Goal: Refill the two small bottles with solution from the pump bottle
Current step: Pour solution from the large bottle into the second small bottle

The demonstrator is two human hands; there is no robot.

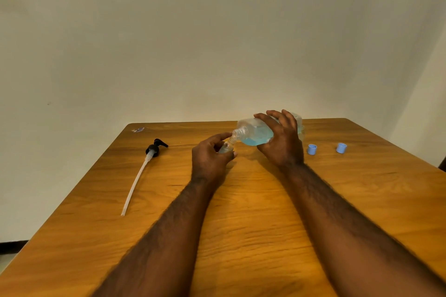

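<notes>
My right hand [283,142] grips the clear pump bottle [253,131], tipped on its side with its open threaded neck pointing left and down. Blue solution lies along its lower side. My left hand [210,158] holds a small clear bottle [225,147] upright on the table, mostly hidden by the fingers; its mouth sits right under the big bottle's neck. The black pump head [154,148] with its long white tube lies on the table to the left. I cannot see the second small bottle.
Two light blue caps [312,149] [341,148] lie on the wooden table [253,212] to the right of my hands. A small wrapper scrap [138,130] sits at the far left corner. A plain wall stands behind the table.
</notes>
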